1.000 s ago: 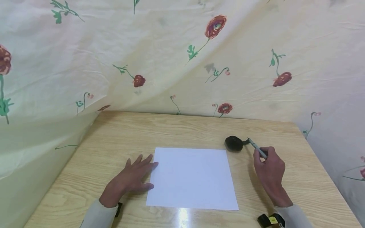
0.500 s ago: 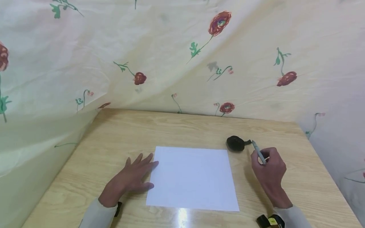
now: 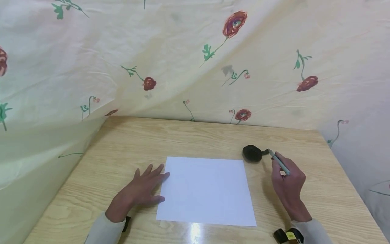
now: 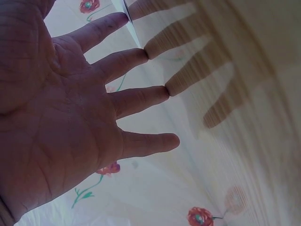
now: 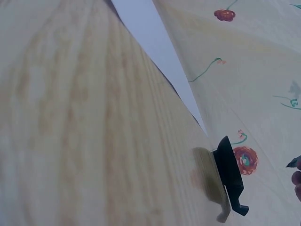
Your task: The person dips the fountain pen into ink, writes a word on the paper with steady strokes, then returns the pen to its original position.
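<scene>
A blank white sheet of paper lies on the wooden table. My left hand is spread at its left side, thumb and index fingertip over the edge. The left wrist view shows that hand's palm, with fingertips meeting their reflections in the glossy tabletop. My right hand pinches a grey pen, its tip at the thin bent stem of a rounded black object. In the right wrist view, that black object appears in profile; only fingertips and the dark pen tip show at the right border.
The wooden tabletop runs back to a floral cloth, which also hangs along the left and right sides. A black wrist strap with a yellow label sits by the right sleeve.
The pen tip dips slightly away from the black object's stem, then returns to it, and the right fingers shift on the pen. The left hand stays still on the paper's edge.
</scene>
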Tool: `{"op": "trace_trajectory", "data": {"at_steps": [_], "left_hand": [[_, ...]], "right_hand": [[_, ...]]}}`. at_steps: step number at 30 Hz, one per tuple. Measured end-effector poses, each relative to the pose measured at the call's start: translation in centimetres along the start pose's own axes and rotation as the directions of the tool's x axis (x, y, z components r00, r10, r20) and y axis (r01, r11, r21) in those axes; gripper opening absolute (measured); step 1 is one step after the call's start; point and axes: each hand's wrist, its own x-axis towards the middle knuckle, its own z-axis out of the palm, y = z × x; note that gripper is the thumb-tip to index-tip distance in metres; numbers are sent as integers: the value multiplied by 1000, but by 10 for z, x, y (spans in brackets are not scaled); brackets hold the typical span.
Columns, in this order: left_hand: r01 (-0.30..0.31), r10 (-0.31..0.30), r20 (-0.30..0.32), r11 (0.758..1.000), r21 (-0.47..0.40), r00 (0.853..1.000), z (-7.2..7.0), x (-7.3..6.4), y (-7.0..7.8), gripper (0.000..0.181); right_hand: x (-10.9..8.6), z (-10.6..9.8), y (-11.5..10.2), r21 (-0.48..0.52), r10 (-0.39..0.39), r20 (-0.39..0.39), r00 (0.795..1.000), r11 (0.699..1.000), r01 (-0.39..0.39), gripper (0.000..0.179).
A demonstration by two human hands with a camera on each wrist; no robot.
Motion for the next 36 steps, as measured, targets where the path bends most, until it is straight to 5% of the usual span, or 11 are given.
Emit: {"op": "trace_trajectory", "data": {"at_steps": [8, 17, 26, 36], "left_hand": [[36, -36, 16, 999, -7, 999, 0, -1, 2, 77], [11, -11, 5, 1000, -12, 1000, -1, -1, 1, 77], [-4, 4, 3, 1000, -29, 1000, -1, -2, 1, 77], [18, -18, 15, 1000, -17, 1000, 0, 0, 0, 78]], "right_hand": [[-2, 0, 2, 10, -18, 45, 999, 1000, 18, 28], [1, 2, 5, 11, -84, 19, 996, 996, 83, 15], [2, 3, 5, -52, -60, 61, 996, 997, 63, 12], [8, 12, 3, -104, -44, 213, 976, 992, 67, 6]]}}
